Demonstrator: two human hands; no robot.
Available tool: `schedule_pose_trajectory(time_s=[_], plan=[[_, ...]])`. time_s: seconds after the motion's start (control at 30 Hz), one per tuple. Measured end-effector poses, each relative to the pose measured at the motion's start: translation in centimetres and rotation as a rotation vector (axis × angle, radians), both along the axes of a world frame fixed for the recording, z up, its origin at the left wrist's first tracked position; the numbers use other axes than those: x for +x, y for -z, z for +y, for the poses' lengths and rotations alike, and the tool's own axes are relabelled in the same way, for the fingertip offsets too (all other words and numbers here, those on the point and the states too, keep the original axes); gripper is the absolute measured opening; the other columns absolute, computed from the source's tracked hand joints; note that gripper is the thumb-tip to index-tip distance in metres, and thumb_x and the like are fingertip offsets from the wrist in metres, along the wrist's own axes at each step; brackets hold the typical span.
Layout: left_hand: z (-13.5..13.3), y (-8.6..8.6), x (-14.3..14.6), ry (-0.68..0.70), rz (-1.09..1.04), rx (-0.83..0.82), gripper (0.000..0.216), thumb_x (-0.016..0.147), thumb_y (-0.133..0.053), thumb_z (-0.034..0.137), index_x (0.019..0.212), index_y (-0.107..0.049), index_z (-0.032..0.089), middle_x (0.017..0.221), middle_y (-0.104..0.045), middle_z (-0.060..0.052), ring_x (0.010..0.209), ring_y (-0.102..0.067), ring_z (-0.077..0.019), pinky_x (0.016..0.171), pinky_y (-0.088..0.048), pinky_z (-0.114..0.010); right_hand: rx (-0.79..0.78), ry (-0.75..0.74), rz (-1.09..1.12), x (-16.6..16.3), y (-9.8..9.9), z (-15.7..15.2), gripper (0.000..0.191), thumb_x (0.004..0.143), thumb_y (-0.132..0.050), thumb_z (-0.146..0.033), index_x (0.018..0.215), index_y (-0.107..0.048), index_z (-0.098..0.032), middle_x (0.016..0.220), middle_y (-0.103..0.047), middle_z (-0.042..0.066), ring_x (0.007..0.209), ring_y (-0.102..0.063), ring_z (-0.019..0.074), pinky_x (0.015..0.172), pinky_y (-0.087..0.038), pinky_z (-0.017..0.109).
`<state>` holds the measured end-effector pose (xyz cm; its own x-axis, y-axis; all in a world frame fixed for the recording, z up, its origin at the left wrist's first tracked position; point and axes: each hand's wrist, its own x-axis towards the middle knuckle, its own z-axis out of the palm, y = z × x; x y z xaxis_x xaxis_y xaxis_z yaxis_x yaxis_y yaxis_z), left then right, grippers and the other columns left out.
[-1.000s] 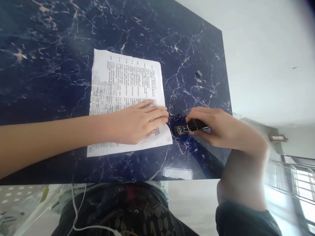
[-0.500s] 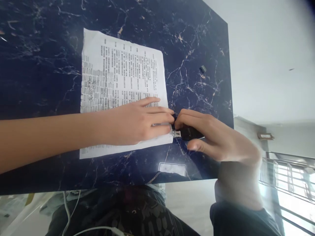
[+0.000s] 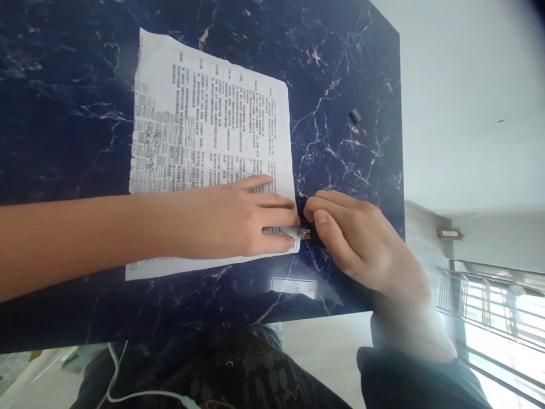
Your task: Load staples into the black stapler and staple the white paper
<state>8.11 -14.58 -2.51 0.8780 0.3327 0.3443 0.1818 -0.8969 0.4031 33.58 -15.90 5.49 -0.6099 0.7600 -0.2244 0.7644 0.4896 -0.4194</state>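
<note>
Printed sheets of paper (image 3: pixel 238 113), worn along the far-left edge, lie on the dark marbled table. My left hand (image 3: pixel 238 221) rests flat on the paper with its fingers spread, the fingertips near the right edge. At that edge is a black stapler (image 3: pixel 315 236) with a metal front end, which touches or overlaps the paper's near right corner. My right hand (image 3: pixel 353 233) is closed over the stapler, thumb and fingers on top, hiding most of it.
A small dark block (image 3: pixel 354 116) lies on the table (image 3: pixel 323 34) beyond the stapler. A white cable (image 3: pixel 113 375) runs over my lap below the table's near edge. A railing (image 3: pixel 489 301) stands by the window at right.
My right thumb has come up from beside the stapler onto its top, closing the hand over it. My left hand stays on the paper. The view has shifted slightly.
</note>
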Motion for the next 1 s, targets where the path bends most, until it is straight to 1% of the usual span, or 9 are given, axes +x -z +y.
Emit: schedule_pose_trajectory(time_s=[0.27,0.43,0.6,0.77,0.9,1.0], plan=[[0.08,0.02,-0.02,0.003,0.021,-0.024,0.049,0.098,-0.057,0.002,0.130,-0.075,0.034,0.146,-0.072,-0.002,0.148,-0.058,-0.0254,0.133,-0.032,-0.052,-0.012,-0.013,-0.002,0.06,-0.01,-0.03,0.038,0.116,-0.035,-0.033,0.079,-0.042,-0.022,0.077,-0.046,-0.001,0.070,-0.044,0.0157,0.065,-0.031,0.036],[0.06,0.13,-0.02,-0.007,-0.013,-0.056,0.049,0.097,-0.059,0.003,0.128,-0.076,0.036,0.145,-0.073,0.000,0.147,-0.059,-0.0242,0.133,-0.033,-0.048,-0.003,-0.027,-0.004,0.02,-0.05,0.06,0.038,0.115,-0.036,-0.032,0.079,-0.042,-0.022,0.077,-0.047,-0.001,0.070,-0.045,0.0154,0.065,-0.031,0.035],[0.14,-0.12,0.11,-0.015,0.046,-0.043,0.049,0.098,-0.056,0.004,0.131,-0.074,0.036,0.145,-0.073,0.000,0.146,-0.059,-0.0229,0.132,-0.032,-0.048,-0.006,-0.061,0.000,-0.08,-0.14,0.17,0.038,0.115,-0.036,-0.032,0.079,-0.045,-0.022,0.078,-0.048,0.000,0.071,-0.046,0.0157,0.066,-0.033,0.035],[0.17,-0.11,0.16,-0.012,0.072,-0.021,0.045,0.101,-0.056,0.008,0.133,-0.074,0.035,0.143,-0.074,0.000,0.146,-0.058,-0.0220,0.132,-0.031,-0.047,0.027,-0.041,-0.043,-0.17,-0.08,-0.02,0.039,0.115,-0.038,-0.033,0.078,-0.045,-0.021,0.076,-0.048,0.000,0.070,-0.045,0.0154,0.064,-0.031,0.035],[0.22,-0.04,0.12,-0.011,0.036,-0.032,0.046,0.101,-0.054,0.007,0.131,-0.074,0.034,0.140,-0.075,0.000,0.146,-0.059,-0.0208,0.132,-0.031,-0.045,0.046,-0.050,-0.063,-0.30,-0.02,-0.14,0.038,0.114,-0.038,-0.033,0.079,-0.045,-0.021,0.077,-0.048,0.000,0.069,-0.045,0.0154,0.064,-0.030,0.035],[0.27,-0.03,0.06,0.001,-0.014,-0.067,0.047,0.101,-0.052,0.004,0.129,-0.076,0.034,0.141,-0.075,-0.001,0.145,-0.060,-0.0223,0.131,-0.033,-0.046,0.034,-0.056,-0.078,-0.40,-0.12,-0.18,0.038,0.114,-0.037,-0.033,0.079,-0.045,-0.022,0.078,-0.049,0.001,0.070,-0.046,0.0158,0.065,-0.031,0.035]])
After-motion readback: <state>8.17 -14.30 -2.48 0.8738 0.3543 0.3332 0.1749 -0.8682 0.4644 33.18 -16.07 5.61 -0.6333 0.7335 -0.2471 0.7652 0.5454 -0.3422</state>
